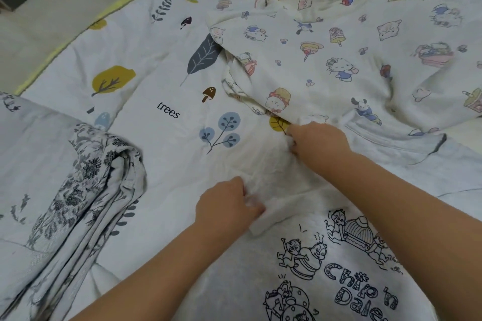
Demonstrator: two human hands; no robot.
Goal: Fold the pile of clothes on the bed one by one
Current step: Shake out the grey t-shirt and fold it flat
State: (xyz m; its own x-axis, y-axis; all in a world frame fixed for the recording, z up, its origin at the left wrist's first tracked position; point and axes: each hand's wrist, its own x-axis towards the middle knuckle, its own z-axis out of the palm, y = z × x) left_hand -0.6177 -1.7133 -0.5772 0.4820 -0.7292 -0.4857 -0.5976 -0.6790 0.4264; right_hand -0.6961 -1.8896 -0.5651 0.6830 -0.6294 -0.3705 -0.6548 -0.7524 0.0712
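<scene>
On the bed (146, 65), both hands' fingers (250, 200) pinch the white shirt (234, 281).

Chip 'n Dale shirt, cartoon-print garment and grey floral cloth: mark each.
Chip 'n Dale shirt (260, 281): head view, plain white area left of the print.
Cartoon-print garment (339, 41): head view, middle of its body.
Grey floral cloth (86, 190): head view, bunched folds.

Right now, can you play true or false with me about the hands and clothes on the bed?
1. Both hands, the left hand and the right hand, pinch the white Chip 'n Dale shirt. True.
2. The grey flowery garment lies right of the hands. False: it lies left.
3. The cartoon-print garment is neatly folded. False: it lies rumpled.
4. The bedsheet says "trees". True.
</scene>
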